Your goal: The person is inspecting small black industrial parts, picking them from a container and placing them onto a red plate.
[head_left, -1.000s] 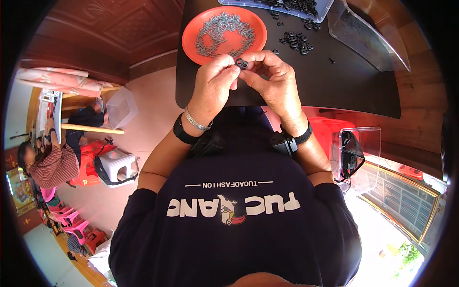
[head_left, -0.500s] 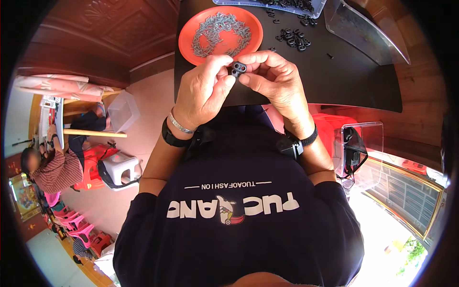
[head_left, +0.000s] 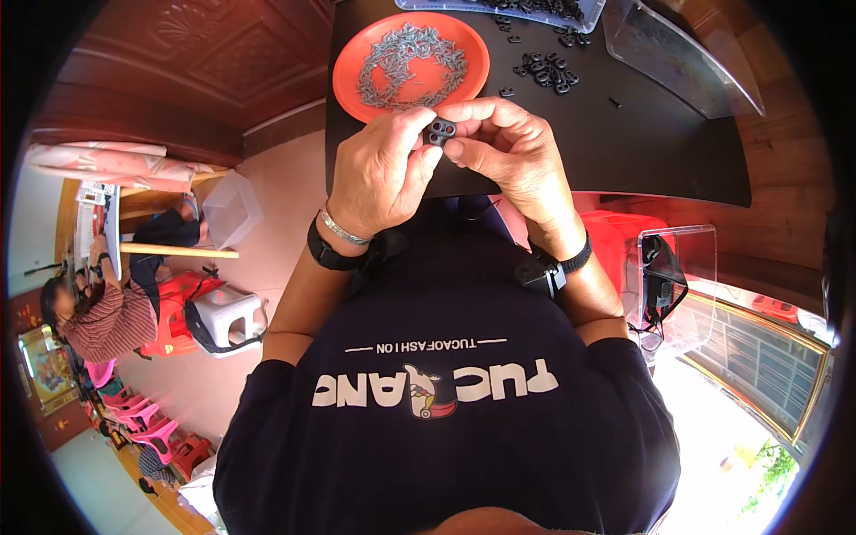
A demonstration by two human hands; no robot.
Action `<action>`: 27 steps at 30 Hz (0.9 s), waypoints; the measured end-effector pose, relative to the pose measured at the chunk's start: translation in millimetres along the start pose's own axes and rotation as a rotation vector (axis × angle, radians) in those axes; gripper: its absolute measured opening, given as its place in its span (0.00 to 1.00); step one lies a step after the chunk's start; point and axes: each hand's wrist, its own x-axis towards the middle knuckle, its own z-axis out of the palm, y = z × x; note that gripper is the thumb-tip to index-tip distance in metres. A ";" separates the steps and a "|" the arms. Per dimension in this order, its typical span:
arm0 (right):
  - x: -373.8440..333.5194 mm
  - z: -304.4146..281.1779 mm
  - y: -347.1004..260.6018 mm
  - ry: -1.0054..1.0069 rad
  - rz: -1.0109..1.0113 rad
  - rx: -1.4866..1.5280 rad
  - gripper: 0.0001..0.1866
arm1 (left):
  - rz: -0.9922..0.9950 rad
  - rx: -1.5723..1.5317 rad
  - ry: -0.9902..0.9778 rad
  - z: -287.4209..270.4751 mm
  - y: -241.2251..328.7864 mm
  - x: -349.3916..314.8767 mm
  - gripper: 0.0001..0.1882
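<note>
Just over the near edge of the black table, both my hands pinch a small black cord lock [head_left: 441, 131] with round holes facing up. My left hand [head_left: 379, 165] grips its left side between thumb and forefinger. From the right, my right hand [head_left: 522, 152] closes thumb and forefinger on it; its other fingers are curled. Behind my hands is a round orange plate [head_left: 349, 67] with many small silver metal pieces [head_left: 410, 55], which look like springs.
Loose black cord-lock parts [head_left: 547, 71] lie right of the plate. A clear bin [head_left: 571, 27] of black parts stands at the back, a clear lid [head_left: 678, 62] beside it. One small black piece [head_left: 615, 102] lies farther right. Another person [head_left: 111, 312] sits at far left.
The cord lock has tilted slightly and shifted a little left between my fingers; less red shows through its holes. Both hands keep their pinch.
</note>
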 end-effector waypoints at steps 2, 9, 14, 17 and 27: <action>-0.1 0.2 -0.1 -0.006 -0.007 -0.003 0.17 | 0.015 -0.008 -0.017 0.8 -3.3 -2.1 0.15; 0.7 0.4 0.8 0.016 0.001 -0.023 0.16 | -0.001 0.047 0.015 3.7 0.0 -0.2 0.15; 1.0 2.2 -0.9 0.028 -0.001 -0.011 0.16 | 0.013 0.064 0.034 6.4 -1.3 -0.3 0.15; 2.1 0.5 1.2 0.039 -0.007 -0.034 0.17 | 0.027 0.085 0.046 8.4 -1.4 1.7 0.15; 0.1 2.1 3.1 0.045 0.028 0.002 0.17 | -0.189 -0.228 0.026 6.7 3.0 -3.4 0.09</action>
